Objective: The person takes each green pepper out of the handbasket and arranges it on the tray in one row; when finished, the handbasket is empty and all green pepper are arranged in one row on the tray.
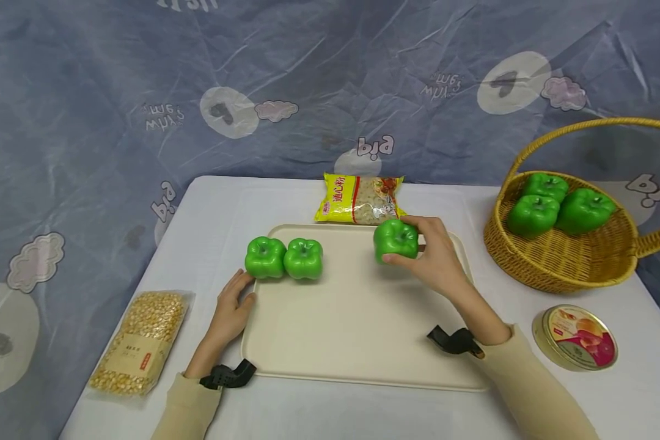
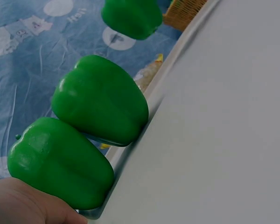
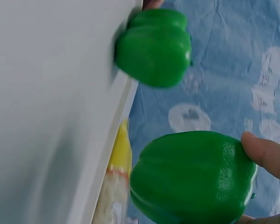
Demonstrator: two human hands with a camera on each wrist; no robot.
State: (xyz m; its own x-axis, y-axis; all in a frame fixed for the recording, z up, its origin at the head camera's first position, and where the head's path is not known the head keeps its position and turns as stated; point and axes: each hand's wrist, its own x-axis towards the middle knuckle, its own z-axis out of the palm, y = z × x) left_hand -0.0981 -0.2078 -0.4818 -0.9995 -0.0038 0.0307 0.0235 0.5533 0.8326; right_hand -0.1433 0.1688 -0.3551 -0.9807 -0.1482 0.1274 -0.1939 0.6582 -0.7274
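Between thumb and fingers, my right hand holds a green bell pepper over the right part of a cream tray. The right wrist view shows this held pepper raised off the tray. Two more green bell peppers stand side by side at the tray's back left, the outer pepper and the inner pepper. My left hand rests at the tray's left edge, its fingers beside the outer pepper; in the left wrist view the hand lies against that pepper's lower side.
A wicker basket with three green peppers stands at the right. A round tin sits in front of it. Behind the tray lies a yellow pasta bag; a bag of corn kernels lies at the left.
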